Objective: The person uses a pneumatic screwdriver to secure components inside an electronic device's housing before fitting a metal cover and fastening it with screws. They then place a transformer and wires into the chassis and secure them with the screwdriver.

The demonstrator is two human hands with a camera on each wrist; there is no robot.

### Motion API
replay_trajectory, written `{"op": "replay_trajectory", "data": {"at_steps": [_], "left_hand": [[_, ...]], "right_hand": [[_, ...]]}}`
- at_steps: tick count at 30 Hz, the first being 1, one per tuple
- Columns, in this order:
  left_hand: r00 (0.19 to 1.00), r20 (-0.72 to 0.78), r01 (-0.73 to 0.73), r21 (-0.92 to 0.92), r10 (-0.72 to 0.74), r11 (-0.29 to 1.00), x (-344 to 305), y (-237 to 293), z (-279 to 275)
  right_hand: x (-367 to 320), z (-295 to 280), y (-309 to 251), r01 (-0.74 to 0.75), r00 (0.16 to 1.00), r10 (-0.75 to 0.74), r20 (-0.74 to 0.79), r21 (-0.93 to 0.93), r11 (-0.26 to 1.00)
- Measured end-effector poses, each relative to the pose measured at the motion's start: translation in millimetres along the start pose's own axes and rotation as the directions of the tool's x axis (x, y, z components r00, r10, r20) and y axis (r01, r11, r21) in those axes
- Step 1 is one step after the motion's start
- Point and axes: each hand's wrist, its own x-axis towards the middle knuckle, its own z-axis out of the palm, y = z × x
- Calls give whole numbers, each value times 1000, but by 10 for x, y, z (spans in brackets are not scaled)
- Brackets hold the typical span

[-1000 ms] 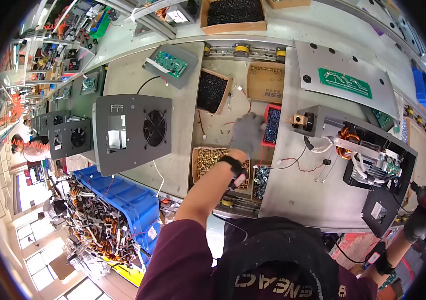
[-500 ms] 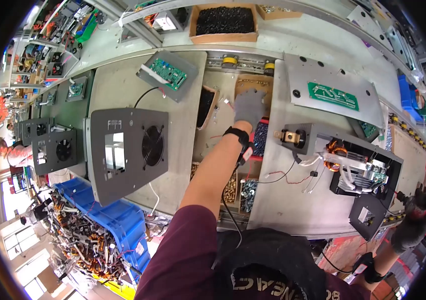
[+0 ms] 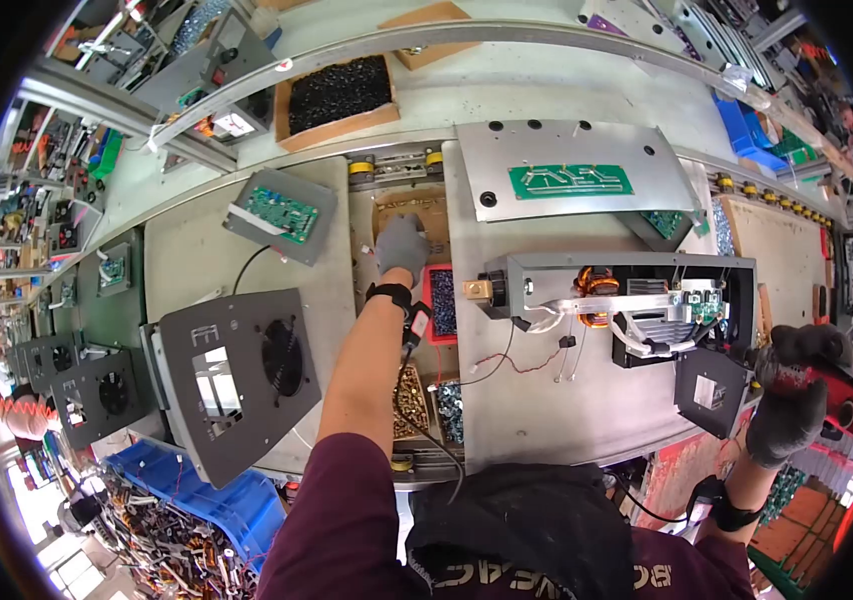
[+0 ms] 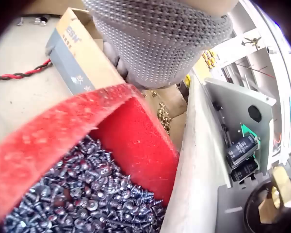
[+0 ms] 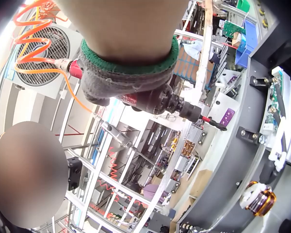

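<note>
My gloved left hand [image 3: 403, 245] reaches into a cardboard box [image 3: 429, 215] with a few brass-coloured pieces in it. The box wall [image 4: 85, 60] hides the fingertips in the left wrist view, and I cannot tell what they hold. Just below the hand stands a red bin [image 4: 140, 141] of dark screws [image 4: 94, 189]. At the far right, my gloved right hand [image 3: 787, 430] grips a red and black power screwdriver [image 3: 837, 400]. Its dark bit [image 5: 217, 124] points towards the grey metal chassis [image 3: 547, 268], which holds a copper coil [image 3: 598, 283] and white cables.
A grey panel with a fan [image 3: 285, 357] stands on the left bench. Behind the chassis lies a metal plate bearing a green circuit board [image 3: 572, 181]. Nearer me are boxes of brass fittings [image 3: 410, 400] and silver screws [image 3: 451, 410]. A blue crate [image 3: 247, 505] of parts sits lower left.
My left hand has moved away from beside the red bin to the cardboard box behind it. The head view has turned. My right hand still holds the power screwdriver.
</note>
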Motion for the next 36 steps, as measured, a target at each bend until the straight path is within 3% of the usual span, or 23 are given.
{"op": "replay_trajectory", "data": {"at_steps": [3, 4, 5, 7, 8, 10, 12, 13, 15, 18, 21, 31, 33, 34, 36], "left_hand": [[992, -116, 30, -88, -40, 996, -127, -24, -92], [991, -108, 44, -312, -81, 949, -218, -9, -177], [989, -90, 51, -521, -115, 852, -311, 11, -225], [995, -87, -100, -841, 51, 531, -740, 67, -385], [986, -92, -135, -934, 141, 332, -1079, 248, -613], [963, -29, -76, -983, 268, 167, -1757, 596, -893], [907, 33, -92, -957, 420, 275, -2247, 848, -1081], [907, 39, -87, -957, 420, 277, -2391, 927, -1068], [820, 101, -48, -968, 564, 244, -2600, 1065, -1028], [787, 58, -49, -987, 614, 155, -2770, 1221, -1049], [774, 68, -95, -971, 630, 221, -2840, 1302, -1026], [769, 72, -42, -986, 635, 162, -2950, 1409, -939], [818, 19, -198, -929, 575, 313, -2986, 1418, -963], [818, 22, -198, -928, 575, 316, -2978, 1429, -964], [823, -106, -348, -871, 558, 346, -2969, 1446, -965]], "right_hand": [[-55, -126, -63, 22, 999, -22, 33, 28, 999], [-101, -116, -113, -6, 1000, 6, 11, 35, 999], [-126, -102, -115, -6, 1000, 6, 7, 44, 999], [-174, -47, -116, -62, 994, 39, 98, 239, 969], [-191, -16, -106, -89, 986, 35, 165, 329, 940], [-283, 208, -112, -108, 985, 37, 168, 435, 894], [-380, 436, -162, -86, 988, 13, 154, 477, 874], [-431, 529, -189, -86, 988, 11, 154, 488, 869], [-519, 618, -245, -119, 977, 4, 211, 534, 837], [-633, 625, -351, -125, 974, 6, 227, 514, 848], [-671, 554, -360, -74, 952, -85, 293, 494, 866], [-802, 465, -433, -146, 967, 38, 253, 423, 894], [-797, 480, -455, -137, 966, 27, 256, 422, 896], [-789, 485, -443, -138, 969, 34, 244, 423, 896], [-782, 503, -417, -143, 971, 44, 233, 425, 894]]}}
